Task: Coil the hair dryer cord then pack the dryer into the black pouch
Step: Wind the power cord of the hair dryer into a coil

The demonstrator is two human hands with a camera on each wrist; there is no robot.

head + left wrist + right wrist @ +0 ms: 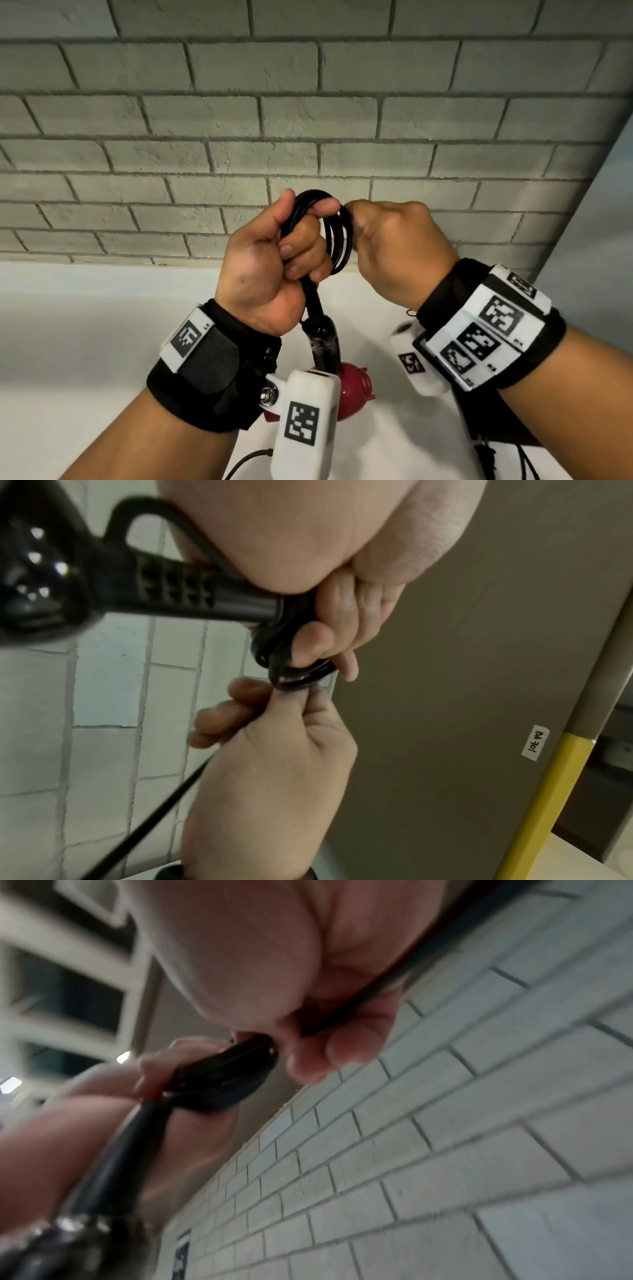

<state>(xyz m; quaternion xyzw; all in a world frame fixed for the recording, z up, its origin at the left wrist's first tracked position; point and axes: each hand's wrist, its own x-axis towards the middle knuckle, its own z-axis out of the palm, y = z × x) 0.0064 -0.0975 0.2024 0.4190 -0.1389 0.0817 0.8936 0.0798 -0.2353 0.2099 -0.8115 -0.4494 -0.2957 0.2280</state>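
Nearest me, over the white counter (85, 342), the hair dryer (323, 339) hangs below my left hand (270, 260), which grips the black cord (337, 236) coiled in several loops. My right hand (394, 250) pinches the coil's right side. Just beyond stands the grey brick wall (308, 102).

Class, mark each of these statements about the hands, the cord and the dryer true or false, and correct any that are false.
1. The left hand grips loops of black cord. True.
2. The right hand is open and clear of the cord. False: it pinches the cord at the coil.
3. The dryer hangs below the left hand. True.
4. The dryer's body is blue. False: it is dark red.
5. A tiled wall stands behind the hands. True.
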